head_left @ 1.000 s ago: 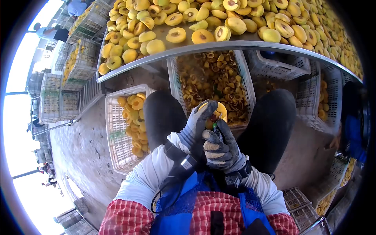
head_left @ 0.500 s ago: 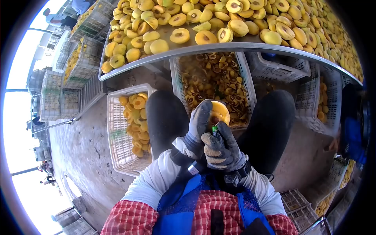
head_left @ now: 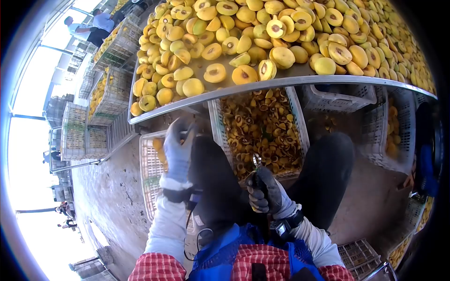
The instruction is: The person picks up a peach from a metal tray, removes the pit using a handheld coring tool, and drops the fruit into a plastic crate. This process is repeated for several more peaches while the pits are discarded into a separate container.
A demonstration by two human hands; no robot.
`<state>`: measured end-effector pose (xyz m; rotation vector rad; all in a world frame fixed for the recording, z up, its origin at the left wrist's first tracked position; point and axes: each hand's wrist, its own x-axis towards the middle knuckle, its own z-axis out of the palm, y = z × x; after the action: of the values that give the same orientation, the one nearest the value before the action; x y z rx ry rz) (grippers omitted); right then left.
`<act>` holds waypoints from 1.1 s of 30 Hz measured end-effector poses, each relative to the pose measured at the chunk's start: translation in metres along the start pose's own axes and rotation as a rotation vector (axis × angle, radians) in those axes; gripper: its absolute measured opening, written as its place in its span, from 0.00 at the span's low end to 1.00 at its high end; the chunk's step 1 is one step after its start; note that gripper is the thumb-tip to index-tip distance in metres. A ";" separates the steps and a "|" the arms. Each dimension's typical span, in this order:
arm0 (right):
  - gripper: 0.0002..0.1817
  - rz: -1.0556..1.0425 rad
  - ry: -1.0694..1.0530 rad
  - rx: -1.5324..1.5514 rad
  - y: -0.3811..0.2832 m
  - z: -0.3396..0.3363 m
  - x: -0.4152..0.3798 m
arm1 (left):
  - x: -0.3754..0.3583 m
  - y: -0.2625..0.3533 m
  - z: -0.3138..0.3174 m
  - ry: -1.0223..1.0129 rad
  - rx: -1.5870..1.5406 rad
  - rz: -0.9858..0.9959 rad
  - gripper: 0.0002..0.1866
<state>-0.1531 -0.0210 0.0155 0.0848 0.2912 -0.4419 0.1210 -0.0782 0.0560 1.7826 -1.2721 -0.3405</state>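
With the gloved right hand point(head_left: 268, 191) I am gripping a tool point(head_left: 257, 160), its bright, ring-like metal tip projecting beyond the curled fingers and pointing toward the near edge of the table point(head_left: 290, 82). The closed hand is hiding most of the tool's handle. In this view the tip is lying across the lower part of the central crate point(head_left: 300, 119), which is standing below the middle of the table's near edge and holding brownish-yellow fruit scraps point(head_left: 262, 129).

The gloved left hand point(head_left: 178, 147) is hovering well apart from the right, just below the near edge toward the near left corner. Motion is blurring its fingers, so I am unable to tell whether they are holding anything. It is overlapping the right side of the left crate point(head_left: 149, 175), inside which a few yellow pieces point(head_left: 160, 149) are showing; I cannot tell whether hand and crate are touching.

On the table, fruit halves point(head_left: 282, 58) are lying in a dense layer, thinning near the left part of the near edge, some with cut faces showing. Beyond the left edge, loaded crates point(head_left: 75, 133) are standing in stacks.
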 end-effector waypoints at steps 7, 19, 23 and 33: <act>0.21 -0.130 0.278 -0.122 -0.020 0.012 0.001 | 0.149 0.092 0.148 -0.696 0.740 0.040 0.35; 0.08 -0.672 0.490 -1.017 -0.055 0.049 0.001 | -0.005 0.085 0.103 -0.439 -0.480 -0.107 0.27; 0.12 -0.779 0.571 -1.359 -0.042 0.040 0.007 | -0.054 0.101 0.092 -0.381 -0.746 -0.440 0.23; 0.13 -1.071 0.460 -1.394 0.017 0.001 0.022 | -0.078 0.094 0.076 -0.375 -0.593 -0.145 0.18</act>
<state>-0.1269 -0.0150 0.0101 -1.4118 1.0515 -1.1845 -0.0208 -0.0564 0.0664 1.3311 -1.1302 -1.0567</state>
